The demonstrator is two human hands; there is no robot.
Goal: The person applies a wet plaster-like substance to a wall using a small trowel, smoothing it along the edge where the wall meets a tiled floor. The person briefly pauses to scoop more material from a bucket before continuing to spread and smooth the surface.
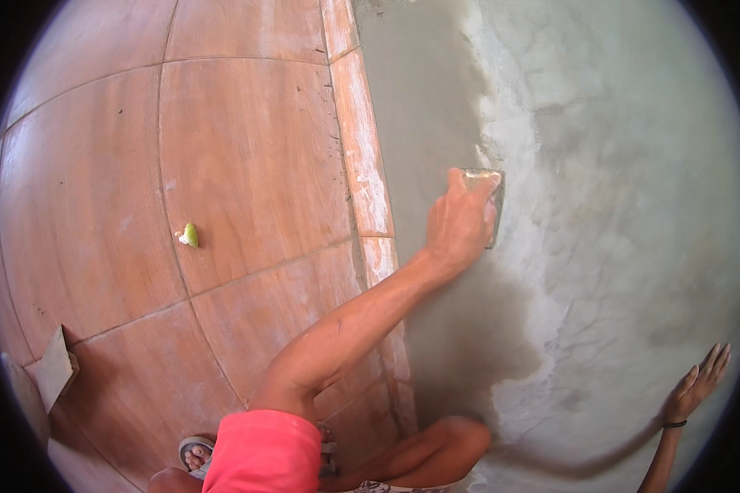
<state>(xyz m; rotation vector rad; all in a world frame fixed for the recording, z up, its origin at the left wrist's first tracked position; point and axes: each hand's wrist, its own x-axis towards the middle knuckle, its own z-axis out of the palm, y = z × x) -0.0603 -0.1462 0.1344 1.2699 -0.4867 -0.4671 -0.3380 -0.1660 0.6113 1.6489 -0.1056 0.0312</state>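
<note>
My left hand (462, 218) is closed around a small flat rectangular grey block (497, 215), pressed against the grey plastered wall (625, 205). Its exact kind is unclear, since the fingers hide most of it. Under and around it runs a darker, damp-looking band of plaster (423, 99), bordered by a pale, whitish uneven edge (518, 164). At the lower right, my right hand (699, 386) rests against the wall with fingers stretched out, holding nothing; a dark band circles its wrist.
Brown tiled floor (255, 156) meets the wall along a narrow tile skirting (362, 140) smeared with white. A small green-and-white scrap (191, 236) lies on the tiles. At lower left is a flat grey piece (56, 370). My bent knee (460, 440) is close to the wall.
</note>
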